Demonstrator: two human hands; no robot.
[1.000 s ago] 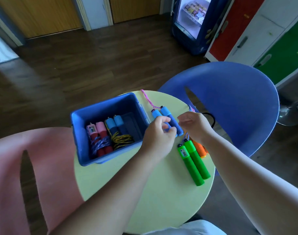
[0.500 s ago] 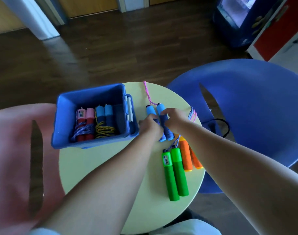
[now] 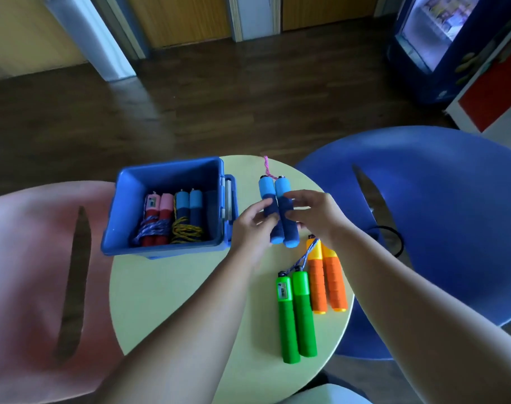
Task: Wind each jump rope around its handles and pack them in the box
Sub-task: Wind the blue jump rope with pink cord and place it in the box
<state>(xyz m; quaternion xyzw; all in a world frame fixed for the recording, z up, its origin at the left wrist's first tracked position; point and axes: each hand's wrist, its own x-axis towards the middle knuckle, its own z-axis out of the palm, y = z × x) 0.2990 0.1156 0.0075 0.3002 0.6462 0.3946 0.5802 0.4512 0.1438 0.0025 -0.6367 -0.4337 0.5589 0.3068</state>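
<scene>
Head view shows the blue handles (image 3: 280, 225) held side by side over the bench (image 3: 166, 287), just right of the box (image 3: 123, 217). Your left hand (image 3: 248, 231) and right hand (image 3: 315, 214) both grip them. The pink rope (image 3: 266, 166) trails loose toward the far edge, so if you let the handles splay, any wraps could slacken and slide off.

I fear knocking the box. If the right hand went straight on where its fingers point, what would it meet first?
The blue jump rope handles, which the right hand touches; the left hand, then probably the blue box, lie beyond.
</scene>
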